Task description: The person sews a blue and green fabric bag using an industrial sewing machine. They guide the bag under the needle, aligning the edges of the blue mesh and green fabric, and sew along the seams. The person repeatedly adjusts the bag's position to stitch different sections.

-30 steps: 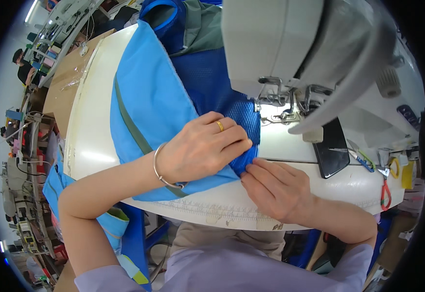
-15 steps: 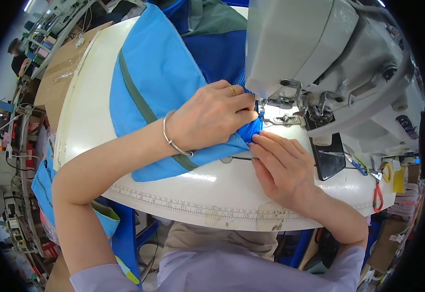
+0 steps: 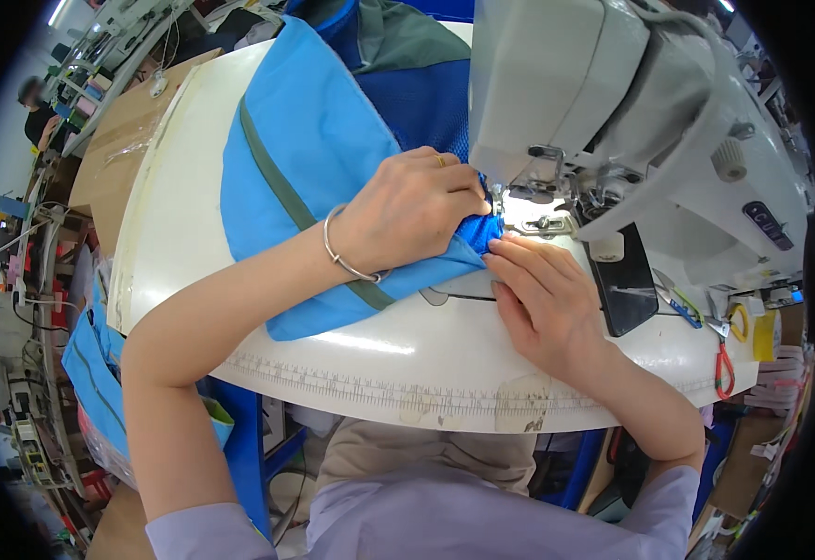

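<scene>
My left hand [image 3: 431, 205], with a bracelet and a ring, has bent fingers gripping dark blue mesh fabric [image 3: 434, 117] beside the presser foot of a white sewing machine [image 3: 543, 84]. A light blue fabric piece [image 3: 295, 112] with an olive stripe lies under that hand on the white worktable [image 3: 174, 215]. My right hand [image 3: 548, 299] rests its fingertips on the blue fabric's near corner, just right of my left hand, its thumb lower and apart. The lit metal plate [image 3: 543, 224] shows to the right of the fabric.
A black phone-like slab [image 3: 627, 289], snips and red-handled scissors [image 3: 724, 369] lie right. Cardboard [image 3: 113, 140] borders the table's left. Blue fabric pieces [image 3: 95, 364] hang at lower left. Dark green fabric [image 3: 407, 37] lies behind. A person in black [image 3: 39, 126] is at far left.
Both hands and the fabric's near corner have moved away from me, up toward the presser foot. My right thumb has come out to lie below the fabric's edge.
</scene>
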